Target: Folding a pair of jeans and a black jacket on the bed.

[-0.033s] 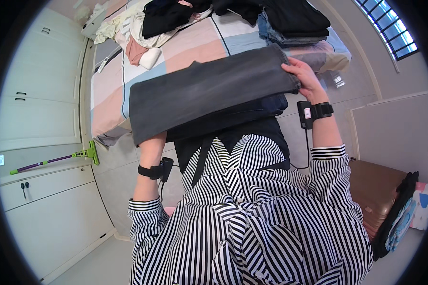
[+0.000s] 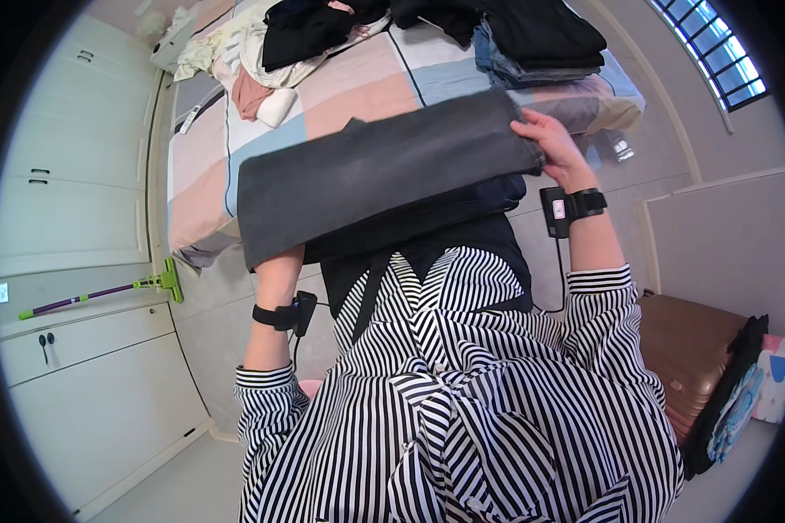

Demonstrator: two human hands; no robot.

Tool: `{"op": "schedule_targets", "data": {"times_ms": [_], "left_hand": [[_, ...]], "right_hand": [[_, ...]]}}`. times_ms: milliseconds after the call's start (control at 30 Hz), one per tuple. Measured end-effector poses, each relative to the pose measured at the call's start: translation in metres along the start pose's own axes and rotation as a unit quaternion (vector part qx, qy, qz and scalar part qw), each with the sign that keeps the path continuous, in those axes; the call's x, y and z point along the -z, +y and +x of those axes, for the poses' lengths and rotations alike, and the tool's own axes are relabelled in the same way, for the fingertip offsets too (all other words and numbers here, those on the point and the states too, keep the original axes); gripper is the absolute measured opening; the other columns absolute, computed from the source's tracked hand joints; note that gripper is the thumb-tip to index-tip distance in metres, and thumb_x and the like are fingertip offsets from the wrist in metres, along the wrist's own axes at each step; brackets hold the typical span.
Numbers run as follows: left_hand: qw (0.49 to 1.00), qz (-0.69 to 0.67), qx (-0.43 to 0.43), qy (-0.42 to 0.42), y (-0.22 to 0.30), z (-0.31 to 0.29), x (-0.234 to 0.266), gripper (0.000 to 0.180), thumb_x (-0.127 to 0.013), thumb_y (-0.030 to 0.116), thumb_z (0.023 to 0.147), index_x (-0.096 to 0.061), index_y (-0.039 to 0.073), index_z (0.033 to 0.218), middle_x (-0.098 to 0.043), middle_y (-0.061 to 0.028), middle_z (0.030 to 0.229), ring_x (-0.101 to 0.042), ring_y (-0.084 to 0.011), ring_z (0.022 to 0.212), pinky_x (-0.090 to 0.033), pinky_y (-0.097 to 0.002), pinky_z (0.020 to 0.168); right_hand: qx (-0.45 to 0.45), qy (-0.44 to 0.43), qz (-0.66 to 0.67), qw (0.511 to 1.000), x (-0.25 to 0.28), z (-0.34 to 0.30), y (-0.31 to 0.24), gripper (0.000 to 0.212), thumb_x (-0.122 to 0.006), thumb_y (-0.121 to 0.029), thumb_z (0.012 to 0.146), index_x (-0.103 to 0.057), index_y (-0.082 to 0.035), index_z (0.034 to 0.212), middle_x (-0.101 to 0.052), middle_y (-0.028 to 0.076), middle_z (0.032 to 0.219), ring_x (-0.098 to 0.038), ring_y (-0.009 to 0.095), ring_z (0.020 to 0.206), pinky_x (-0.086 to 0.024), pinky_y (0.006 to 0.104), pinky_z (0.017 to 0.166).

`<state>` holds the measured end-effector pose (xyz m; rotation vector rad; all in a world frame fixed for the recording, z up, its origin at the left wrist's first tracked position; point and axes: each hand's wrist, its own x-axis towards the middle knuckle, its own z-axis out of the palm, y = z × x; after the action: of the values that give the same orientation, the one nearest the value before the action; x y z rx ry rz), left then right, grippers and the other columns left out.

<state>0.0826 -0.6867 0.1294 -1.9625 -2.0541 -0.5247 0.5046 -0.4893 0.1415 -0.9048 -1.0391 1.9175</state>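
A pair of dark grey jeans (image 2: 375, 170), folded into a long flat band, is held up in front of my body, its right end higher than its left. My right hand (image 2: 551, 148) grips the right end, thumb on the upper face and fingers around the edge. At the left end, my left hand (image 2: 279, 264) goes in beneath the cloth; only the wrist part shows and the fingers are hidden. Below the jeans, a darker navy folded layer (image 2: 488, 193) sticks out toward me.
Beyond stands a bed with a checked cover (image 2: 358, 96). Folded dark trousers (image 2: 545, 39) are stacked on its right; loose black (image 2: 310, 30) and pale clothes lie on its left. White cabinets (image 2: 78, 218) and a green mop (image 2: 161, 281) are at left, a brown suitcase (image 2: 685, 344) at right.
My right hand and the right end of the jeans have shifted very slightly left and down. The left arm stays in place.
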Motion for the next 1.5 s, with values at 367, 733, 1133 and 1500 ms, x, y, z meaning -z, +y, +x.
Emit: {"op": "schedule_targets", "data": {"times_ms": [367,733,1133,1500], "left_hand": [[0.990,-0.025,0.099,-0.096,-0.017,-0.066,-0.058,0.032,-0.056,0.021,0.090,-0.061,0.002,0.115,-0.063,-0.0201,0.112,-0.060,-0.0374,0.104,-0.048,-0.0438,0.087],[0.960,-0.045,0.186,-0.204,-0.005,-0.039,-0.055,0.040,-0.050,0.024,0.094,-0.055,0.002,0.126,-0.056,-0.0237,0.127,-0.053,-0.0387,0.118,-0.044,-0.0440,0.097],[0.957,-0.084,0.109,-0.257,-0.037,-0.078,-0.073,0.042,-0.048,0.015,0.092,-0.051,0.002,0.131,-0.052,-0.0229,0.134,-0.047,-0.0384,0.126,-0.037,-0.0423,0.106],[0.939,-0.088,0.159,-0.293,-0.024,-0.080,-0.058,0.034,-0.048,0.007,0.087,-0.057,-0.003,0.119,-0.056,-0.0277,0.121,-0.051,-0.0436,0.114,-0.041,-0.0447,0.099]], "right_hand": [[-0.101,0.077,-0.107,0.986,0.007,0.027,0.084,0.036,-0.060,-0.003,0.090,-0.055,0.005,0.125,-0.068,0.010,0.105,-0.064,0.015,0.091,-0.051,0.0279,0.081],[-0.001,0.122,-0.189,0.974,0.018,0.026,0.090,0.048,-0.062,-0.006,0.090,-0.047,0.005,0.134,-0.067,0.014,0.111,-0.064,0.016,0.097,-0.051,0.0286,0.083],[0.010,0.210,-0.331,0.920,0.019,0.021,0.107,0.039,-0.071,-0.017,0.083,-0.057,-0.006,0.119,-0.070,0.010,0.088,-0.065,0.019,0.082,-0.050,0.0328,0.077],[0.048,0.198,-0.412,0.888,0.025,0.028,0.116,0.040,-0.073,-0.019,0.080,-0.061,-0.005,0.115,-0.072,0.007,0.093,-0.068,0.019,0.085,-0.051,0.0325,0.078]]}}
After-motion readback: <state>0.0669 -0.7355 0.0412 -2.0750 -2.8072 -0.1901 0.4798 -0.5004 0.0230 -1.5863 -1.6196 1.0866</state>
